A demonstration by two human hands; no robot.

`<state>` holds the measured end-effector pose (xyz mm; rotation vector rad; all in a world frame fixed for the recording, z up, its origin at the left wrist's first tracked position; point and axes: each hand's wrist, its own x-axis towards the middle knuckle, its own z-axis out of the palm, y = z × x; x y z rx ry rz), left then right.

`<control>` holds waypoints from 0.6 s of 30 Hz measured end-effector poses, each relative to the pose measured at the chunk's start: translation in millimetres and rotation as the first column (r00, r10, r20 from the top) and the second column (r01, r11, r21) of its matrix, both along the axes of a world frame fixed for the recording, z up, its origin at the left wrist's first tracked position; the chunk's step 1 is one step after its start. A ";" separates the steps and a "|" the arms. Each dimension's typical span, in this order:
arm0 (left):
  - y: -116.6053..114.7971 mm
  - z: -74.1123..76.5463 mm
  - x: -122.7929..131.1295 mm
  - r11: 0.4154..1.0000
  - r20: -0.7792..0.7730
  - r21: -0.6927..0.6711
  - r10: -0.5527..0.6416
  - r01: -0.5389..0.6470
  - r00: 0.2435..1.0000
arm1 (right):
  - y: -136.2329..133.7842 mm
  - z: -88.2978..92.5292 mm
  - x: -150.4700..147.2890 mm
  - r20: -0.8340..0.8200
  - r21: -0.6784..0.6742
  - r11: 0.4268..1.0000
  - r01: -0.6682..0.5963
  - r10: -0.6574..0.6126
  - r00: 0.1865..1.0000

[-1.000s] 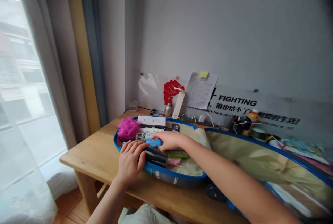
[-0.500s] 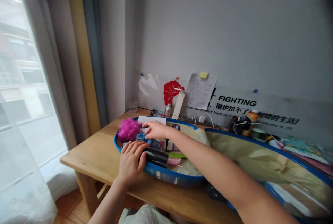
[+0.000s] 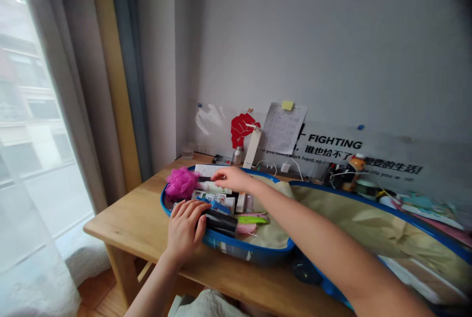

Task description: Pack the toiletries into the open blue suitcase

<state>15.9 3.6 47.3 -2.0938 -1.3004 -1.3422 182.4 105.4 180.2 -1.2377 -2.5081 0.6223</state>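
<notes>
An open blue suitcase (image 3: 243, 250) with beige lining lies on the wooden desk (image 3: 136, 218). Its left half holds a pink bath pouf (image 3: 181, 182), a white box, tubes, small bottles, a green item and a black cylinder (image 3: 221, 221). My left hand (image 3: 183, 226) rests flat, fingers spread, on the near rim over the black cylinder's end. My right hand (image 3: 232, 178) reaches in further back, fingers curled over a white tube (image 3: 216, 188) beside the white box (image 3: 206, 170). Whether it grips the tube is hidden.
Against the wall stand a small metal bottle (image 3: 238, 155), a tall white box, chargers with cables, a pinned paper (image 3: 283, 128) and a "FIGHTING" banner. More clutter sits at the right back. Curtains and a window are to the left. The desk's left edge is near.
My right hand moved from the blue item near the front to the back of the suitcase, then slightly right over the white tube. The left hand stayed put.
</notes>
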 end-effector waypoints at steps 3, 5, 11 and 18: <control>0.1 0.1 -0.3 1.000 -0.009 0.010 0.002 -0.002 1.000 | 11.5 22.5 52.7 -0.042 0.035 0.985 0.167 -0.166 0.985; 0.4 0.0 -0.6 1.000 -0.013 0.020 0.009 -0.008 1.000 | 15.9 34.6 98.5 -0.049 0.062 0.955 0.291 -0.288 0.956; 2.7 -3.6 -3.1 1.000 -0.033 0.029 0.013 -0.012 0.999 | -1.1 24.4 233.8 0.170 0.053 0.805 0.591 -0.590 0.789; 3.1 -2.2 -3.5 0.998 -0.047 0.057 0.018 -0.016 0.999 | -35.2 -43.9 306.0 0.516 -0.032 0.607 0.794 -0.670 0.533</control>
